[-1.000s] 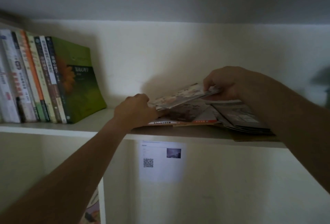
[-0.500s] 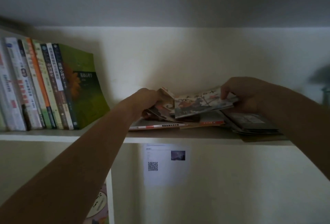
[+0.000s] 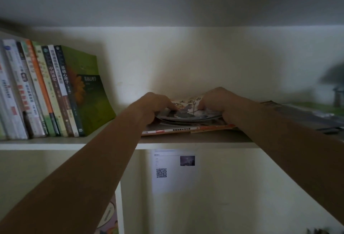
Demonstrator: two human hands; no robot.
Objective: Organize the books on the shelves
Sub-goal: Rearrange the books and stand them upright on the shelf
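Lying between both hands (image 3: 155, 106): booklet (image 3: 188, 108)

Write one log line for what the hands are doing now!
left hand: grips booklet | right hand: grips booklet | booklet: on flat pile, shelf

i see upright books (image 3: 46, 92) at nine o'clock on the shelf (image 3: 55, 143), flat booklets (image 3: 188, 116) at centre, paper sheet (image 3: 174, 170) at six.

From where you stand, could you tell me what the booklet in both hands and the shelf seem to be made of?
Booklet: thin glossy paper, probably; its printed cover bows and sags between the left hand and right hand.
Shelf: seemingly painted or laminated board; a smooth, matte white front edge, no grain visible.
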